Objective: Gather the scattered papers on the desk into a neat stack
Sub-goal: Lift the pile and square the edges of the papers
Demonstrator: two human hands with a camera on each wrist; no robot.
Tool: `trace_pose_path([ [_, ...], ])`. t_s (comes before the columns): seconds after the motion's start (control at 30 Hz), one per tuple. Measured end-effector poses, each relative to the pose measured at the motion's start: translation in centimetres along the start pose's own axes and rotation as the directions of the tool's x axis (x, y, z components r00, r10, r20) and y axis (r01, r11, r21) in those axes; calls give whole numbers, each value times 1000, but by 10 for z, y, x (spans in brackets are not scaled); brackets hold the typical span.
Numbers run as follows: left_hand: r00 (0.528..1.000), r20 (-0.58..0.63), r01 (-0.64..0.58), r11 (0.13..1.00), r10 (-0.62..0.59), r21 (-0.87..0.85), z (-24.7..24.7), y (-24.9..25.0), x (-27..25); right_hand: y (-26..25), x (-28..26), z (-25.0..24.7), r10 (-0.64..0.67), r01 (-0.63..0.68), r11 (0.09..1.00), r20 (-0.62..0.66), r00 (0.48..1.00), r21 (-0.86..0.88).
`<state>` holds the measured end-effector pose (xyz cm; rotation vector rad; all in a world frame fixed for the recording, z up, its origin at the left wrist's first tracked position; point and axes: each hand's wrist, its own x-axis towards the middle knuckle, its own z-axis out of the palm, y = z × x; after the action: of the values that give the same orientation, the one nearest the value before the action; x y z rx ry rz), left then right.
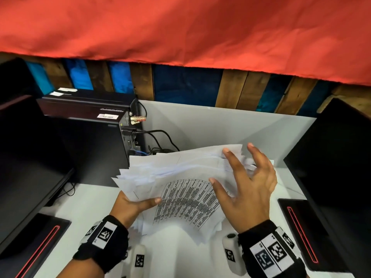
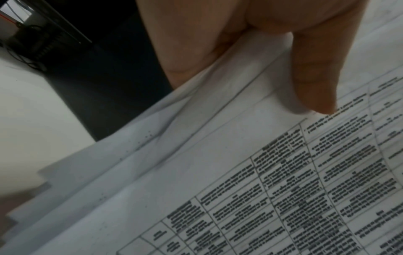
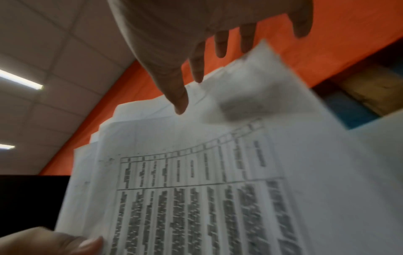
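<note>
A loose, uneven bundle of white papers is lifted off the white desk, its top sheet printed with a dense table. My left hand grips the bundle's near-left edge, thumb on top and fingers hidden beneath. In the left wrist view that thumb presses the printed sheet. My right hand hovers over the bundle's right side, fingers spread. The right wrist view shows its fingers spread above the papers, gripping nothing. Sheet edges fan out unevenly.
A black computer tower with cables stands at the back left. Dark monitors flank the desk at the left and right, their bases marked with red lines. A red cloth hangs above.
</note>
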<state>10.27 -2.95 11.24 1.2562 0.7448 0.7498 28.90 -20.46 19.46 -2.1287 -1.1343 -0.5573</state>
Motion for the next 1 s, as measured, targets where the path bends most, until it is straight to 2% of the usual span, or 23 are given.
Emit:
trace_pose_path([
  [0.07, 1000, 6, 2, 1000, -2, -7, -1, -1, 0, -14, 5, -2, -51, 57, 995, 65, 997, -86],
  [0.17, 1000, 28, 1, 1000, 0, -14, 0, 1, 1, -34, 7, 1, -116, 136, 983, 155, 981, -125],
  [0.4, 996, 79, -36, 999, 35, 15, 3, 6, -2, -68, -6, 12, -247, 274, 960, 278, 928, -63],
  [0.53, 996, 54, -71, 997, 71, -4, 1, 7, -1, -77, -13, 17, -326, 335, 942, 270, 906, 12],
  [0.67, 995, 70, -76, 997, 77, -24, 0, 9, -1, -78, -13, 18, -288, 294, 956, 286, 914, 21],
  [0.8, 995, 60, -75, 996, 78, -37, -3, 5, 1, -79, -12, 15, -370, 366, 928, 252, 894, 64],
  [0.87, 995, 68, -67, 997, 69, -28, -3, 5, 1, -78, -5, 11, -305, 307, 951, 229, 925, 25],
  [0.93, 995, 81, -51, 998, 53, -22, -3, 6, 1, -72, 4, 11, -161, 178, 983, 240, 957, -50],
  [1.0, 996, 82, -41, 999, 43, -28, -4, 6, 0, -66, 9, 13, -87, 122, 988, 300, 950, -98],
])
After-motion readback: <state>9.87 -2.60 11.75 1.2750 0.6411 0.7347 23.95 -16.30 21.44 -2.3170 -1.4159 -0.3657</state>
